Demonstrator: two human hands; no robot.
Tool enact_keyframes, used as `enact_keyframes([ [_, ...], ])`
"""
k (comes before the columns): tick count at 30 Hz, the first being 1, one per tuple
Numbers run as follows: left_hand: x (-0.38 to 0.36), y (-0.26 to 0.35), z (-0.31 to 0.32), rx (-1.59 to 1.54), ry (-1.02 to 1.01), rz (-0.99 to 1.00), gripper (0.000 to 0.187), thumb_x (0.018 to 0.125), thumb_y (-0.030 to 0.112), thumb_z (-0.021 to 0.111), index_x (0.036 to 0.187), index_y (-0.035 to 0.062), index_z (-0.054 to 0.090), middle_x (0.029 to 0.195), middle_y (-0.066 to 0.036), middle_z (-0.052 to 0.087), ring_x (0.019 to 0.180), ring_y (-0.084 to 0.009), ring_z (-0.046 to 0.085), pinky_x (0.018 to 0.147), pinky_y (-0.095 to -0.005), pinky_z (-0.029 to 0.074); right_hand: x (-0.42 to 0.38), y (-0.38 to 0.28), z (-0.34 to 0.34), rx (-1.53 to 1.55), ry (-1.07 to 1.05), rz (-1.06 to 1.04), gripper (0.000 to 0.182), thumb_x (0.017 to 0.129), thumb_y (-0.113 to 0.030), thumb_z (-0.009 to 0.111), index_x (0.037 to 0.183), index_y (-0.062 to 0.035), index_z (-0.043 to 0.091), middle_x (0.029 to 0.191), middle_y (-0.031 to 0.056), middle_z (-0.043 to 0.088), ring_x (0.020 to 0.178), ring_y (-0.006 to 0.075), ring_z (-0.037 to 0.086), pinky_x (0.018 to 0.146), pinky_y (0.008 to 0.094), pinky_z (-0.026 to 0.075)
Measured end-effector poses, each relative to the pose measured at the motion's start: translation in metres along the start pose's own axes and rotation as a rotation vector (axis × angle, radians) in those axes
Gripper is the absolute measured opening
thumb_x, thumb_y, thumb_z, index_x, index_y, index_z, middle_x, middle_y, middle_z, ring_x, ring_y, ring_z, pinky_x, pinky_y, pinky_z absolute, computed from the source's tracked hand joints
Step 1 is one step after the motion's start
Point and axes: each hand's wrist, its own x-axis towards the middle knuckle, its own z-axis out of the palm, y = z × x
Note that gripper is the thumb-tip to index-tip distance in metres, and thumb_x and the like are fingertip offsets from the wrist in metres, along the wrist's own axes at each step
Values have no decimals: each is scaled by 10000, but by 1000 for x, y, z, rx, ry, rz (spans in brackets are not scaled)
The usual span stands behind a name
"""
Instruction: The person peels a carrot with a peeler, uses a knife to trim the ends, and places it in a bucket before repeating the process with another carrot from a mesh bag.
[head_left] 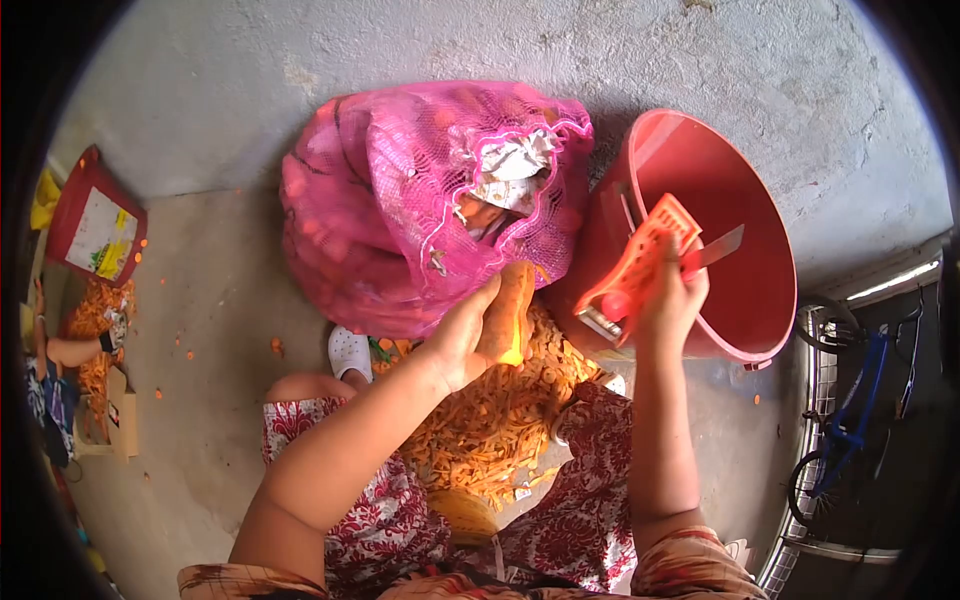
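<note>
My left hand [465, 335] is wrapped round an orange vegetable [515, 312], held upright with a bright yellow patch at its lower end. To its right, my right hand [672, 305] grips an orange plastic peeler or grater [640, 258]; a knife blade [718, 247] sticks out on the right of the same hand. Both lie over the edge of a large red tub [768, 345]. Behind my left hand, a pink mesh sack [400, 200] bulges with orange vegetables, its mouth open on some whitish material [515, 160]. Below my hands, orange peelings [480, 430] are heaped between my legs.
A rough grey wall [240, 90] stands behind the sack. At the left are a red bucket [100, 220], more peelings, a cardboard box [122, 415] and another person's arm [75, 350]. A blue bicycle [858, 410] is at the right.
</note>
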Motion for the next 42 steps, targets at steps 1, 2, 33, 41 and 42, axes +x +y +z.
enact_keyframes([
  [1,1,0,3,-32,30,10,395,865,438,361,1102,135,447,887,-67,558,737,-224,561,560,-361,450,-7,-3,9,12,-27,13,90,857,-124,498,871,-40,527,670,-32,491,572,23,437,496,173,345],
  [2,1,0,6,-48,46,-4,384,866,426,364,1101,136,454,907,-60,560,772,-220,556,568,-364,450,-13,-2,18,9,-33,26,78,856,-112,494,875,-42,524,663,-36,484,564,20,430,493,169,341],
  [33,-7,-4,20,-171,-27,-103,394,846,411,394,1030,82,511,884,-84,589,730,-233,580,536,-362,468,-43,-2,41,-63,-302,102,135,853,-117,497,901,9,495,742,41,582,654,56,515,576,213,428],
  [41,-5,-2,7,-19,-145,-139,436,855,461,368,1035,83,490,821,-89,578,683,-217,578,514,-359,474,-32,20,27,-314,-60,-242,120,849,-115,496,844,2,472,682,83,551,625,74,494,547,222,410],
  [42,-8,-1,11,24,-123,-152,444,854,470,367,1036,82,485,810,-93,576,672,-215,577,519,-358,476,-16,27,17,-388,42,-242,122,856,-119,484,855,3,471,686,82,548,620,83,499,543,225,413],
])
